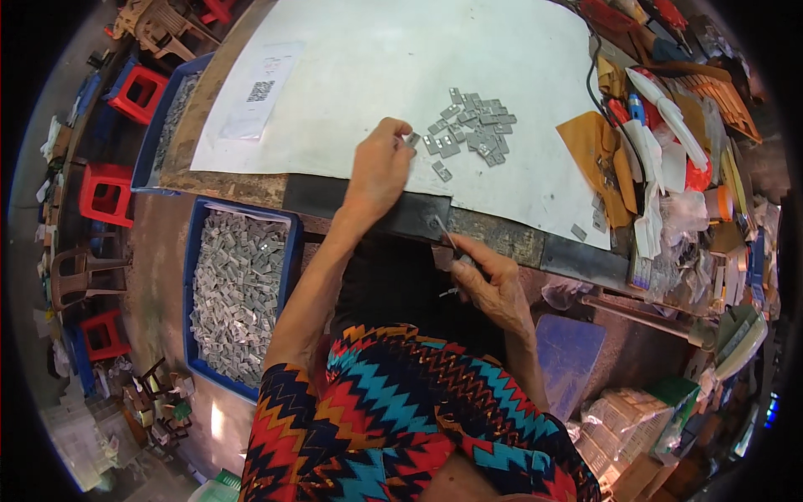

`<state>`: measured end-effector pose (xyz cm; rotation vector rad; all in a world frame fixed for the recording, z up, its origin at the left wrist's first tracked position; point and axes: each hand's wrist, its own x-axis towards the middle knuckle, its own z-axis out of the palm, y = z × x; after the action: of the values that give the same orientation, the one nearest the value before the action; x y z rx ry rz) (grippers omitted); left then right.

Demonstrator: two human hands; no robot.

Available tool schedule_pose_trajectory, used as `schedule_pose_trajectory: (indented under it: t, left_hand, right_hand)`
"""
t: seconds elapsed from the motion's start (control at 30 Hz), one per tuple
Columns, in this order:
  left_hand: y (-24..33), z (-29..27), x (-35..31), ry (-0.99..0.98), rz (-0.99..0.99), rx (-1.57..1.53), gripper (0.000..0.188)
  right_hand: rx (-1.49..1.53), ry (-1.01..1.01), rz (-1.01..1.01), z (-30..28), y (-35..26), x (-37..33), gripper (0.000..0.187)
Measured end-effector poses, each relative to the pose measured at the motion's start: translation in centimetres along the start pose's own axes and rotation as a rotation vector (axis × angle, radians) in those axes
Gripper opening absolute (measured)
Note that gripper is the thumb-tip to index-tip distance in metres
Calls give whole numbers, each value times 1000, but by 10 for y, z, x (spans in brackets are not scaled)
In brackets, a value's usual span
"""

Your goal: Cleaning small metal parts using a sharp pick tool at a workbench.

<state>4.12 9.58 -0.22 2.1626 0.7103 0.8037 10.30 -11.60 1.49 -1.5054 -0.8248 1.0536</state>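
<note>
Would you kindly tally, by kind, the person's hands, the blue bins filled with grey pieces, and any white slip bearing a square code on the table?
Hands: 2 (left hand, right hand)
Blue bins of grey pieces: 2
White slip: 1
Total: 5

- Small pieces (485, 125) are made of dull metal.
- The tabletop (495, 238) is edged with rough wood.
- Red stools (115, 172) are made of shiny plastic.
</note>
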Motion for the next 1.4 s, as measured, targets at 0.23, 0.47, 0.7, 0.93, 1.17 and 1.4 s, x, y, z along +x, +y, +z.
schedule_pose_trajectory:
  t: [0.23, 0.47, 0.7, 0.93, 1.17, 1.4]
  left_hand:
    - [27, -25, -26, -240, -392, -691, 12]
    - [38, -19, -46, -267, -353, -794, 13]
    - [36, -18, -53, -244, -302, -606, 12]
    - [35, -15, -57, -193, -191, -524, 10]
    - [37, -10, -59, -70, 58, -163, 10]
    - [32, -6, -60, 20, 294, -10, 14]
  right_hand:
    - [9, 72, -52, -1, -21, 10, 31]
    - [-175, 108, -163, 7, -17, 17, 36]
    - [-176, 125, -219, 11, -8, 19, 37]
    - [-142, 118, -190, 13, -9, 17, 36]
    - [-268, 147, -219, 16, -9, 16, 36]
    - [-818, 332, -461, 28, -10, 13, 42]
